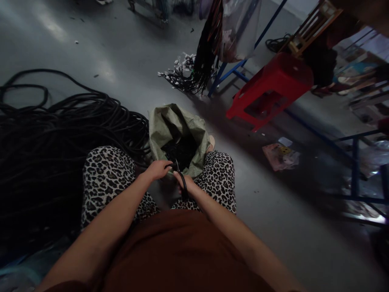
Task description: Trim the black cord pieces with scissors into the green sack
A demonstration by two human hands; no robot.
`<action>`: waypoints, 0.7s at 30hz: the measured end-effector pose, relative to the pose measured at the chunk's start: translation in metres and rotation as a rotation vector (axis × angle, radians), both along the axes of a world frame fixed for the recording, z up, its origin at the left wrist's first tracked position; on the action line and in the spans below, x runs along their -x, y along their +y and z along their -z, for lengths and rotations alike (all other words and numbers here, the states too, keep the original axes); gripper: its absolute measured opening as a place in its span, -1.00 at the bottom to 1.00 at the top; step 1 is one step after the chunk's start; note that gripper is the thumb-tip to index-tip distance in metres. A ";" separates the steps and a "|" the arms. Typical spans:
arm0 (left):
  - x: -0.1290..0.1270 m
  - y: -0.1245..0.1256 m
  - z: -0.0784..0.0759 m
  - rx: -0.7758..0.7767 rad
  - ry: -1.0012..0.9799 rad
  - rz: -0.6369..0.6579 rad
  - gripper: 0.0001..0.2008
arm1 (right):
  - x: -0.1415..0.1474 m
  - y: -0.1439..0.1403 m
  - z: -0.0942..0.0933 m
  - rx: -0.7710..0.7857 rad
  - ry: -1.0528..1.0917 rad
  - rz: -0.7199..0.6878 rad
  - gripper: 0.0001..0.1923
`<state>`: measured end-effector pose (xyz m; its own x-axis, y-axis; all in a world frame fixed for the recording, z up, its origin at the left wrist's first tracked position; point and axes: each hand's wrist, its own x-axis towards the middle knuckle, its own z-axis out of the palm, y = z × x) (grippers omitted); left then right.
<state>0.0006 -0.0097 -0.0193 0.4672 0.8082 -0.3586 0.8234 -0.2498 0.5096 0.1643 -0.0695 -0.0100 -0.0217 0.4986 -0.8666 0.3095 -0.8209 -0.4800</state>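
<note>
Between my knees stands an olive-green woven sack [158, 134], its mouth wide and dark pieces [179, 152] inside. My left hand [158, 169] is closed round a black cord [170, 165], whose end points over the sack's near rim. Black-handled scissors [184, 184] are gripped in my right hand [184, 182], their blades close to the cord end. Whether the blades touch the cord I cannot tell. Large coils of black cord [75, 117] lie on the floor to my left and run up to the sack.
A red plastic stool [273, 91] stands ahead to the right, beside a blue metal frame [232, 71]. A bundle of black cords with white ends [194, 69] hangs down to the floor. A flat plastic packet [279, 156] lies on the floor at right.
</note>
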 end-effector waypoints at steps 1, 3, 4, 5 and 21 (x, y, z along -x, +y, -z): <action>0.000 0.000 -0.001 0.000 0.002 -0.013 -0.62 | 0.000 0.001 0.000 -0.001 -0.008 0.016 -0.49; 0.000 0.000 -0.003 -0.002 0.015 -0.044 -0.62 | -0.001 0.002 0.002 0.000 -0.021 0.030 -0.50; 0.000 0.000 -0.004 -0.003 0.020 -0.053 -0.62 | -0.002 0.002 0.002 0.000 -0.027 0.029 -0.50; 0.001 0.000 -0.005 -0.005 0.022 -0.056 -0.63 | -0.002 0.003 0.003 -0.002 -0.032 0.024 -0.49; 0.001 0.002 0.005 0.000 0.032 -0.032 -0.66 | -0.004 0.000 0.010 -0.079 -0.081 -0.054 -0.54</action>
